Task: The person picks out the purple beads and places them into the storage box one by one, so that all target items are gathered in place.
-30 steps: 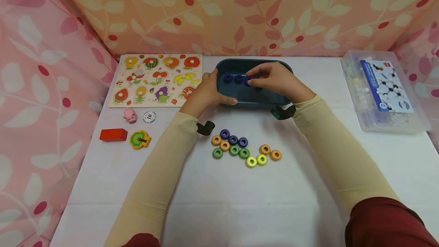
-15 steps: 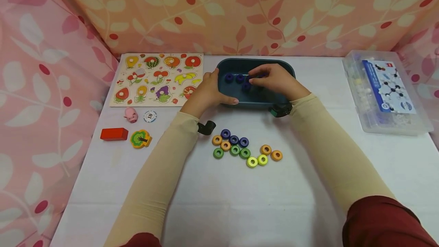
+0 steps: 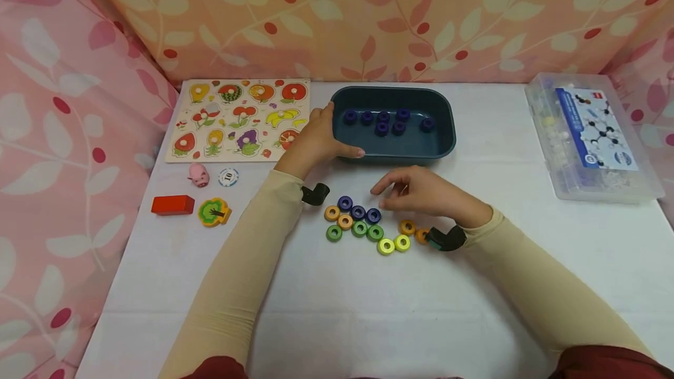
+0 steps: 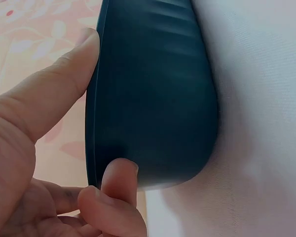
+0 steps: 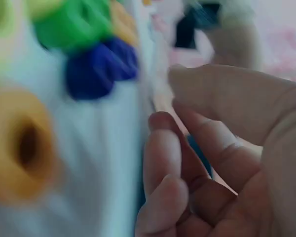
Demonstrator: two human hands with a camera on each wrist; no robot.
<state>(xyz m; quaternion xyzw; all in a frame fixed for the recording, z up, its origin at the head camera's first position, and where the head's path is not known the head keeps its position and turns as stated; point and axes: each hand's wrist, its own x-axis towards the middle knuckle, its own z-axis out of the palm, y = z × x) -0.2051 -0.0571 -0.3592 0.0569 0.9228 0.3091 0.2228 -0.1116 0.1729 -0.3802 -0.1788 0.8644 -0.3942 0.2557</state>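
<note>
Clearly, the number 10 can be read on the round chip (image 3: 228, 177) at the left; the printed label (image 3: 597, 127) on the clear plastic box (image 3: 608, 189) shows a molecule model and a small red logo, but its lettering is too small to read. The dark teal tray (image 3: 379, 148) sits near the back of the table (image 3: 411, 320), upright, its long axis running left to right. Inside it lie seven violet rings (image 3: 383, 117), loosely bunched toward the left, with one apart at the right. The clear box holds small pale pieces, and its long side slants. On the table in front of the tray lie three dark blue rings (image 3: 358, 213), four orange rings (image 3: 344, 222), three green rings (image 3: 360, 228) and two yellow rings (image 3: 386, 247), flat, holes facing up. The left hand (image 3: 317, 140) grips the tray's left end, thumb at the near rim. The right hand (image 3: 421, 193) hangs just beside the blue rings, fingers loosely bent, thumb and fingertips apart. The hands are well apart.
</note>
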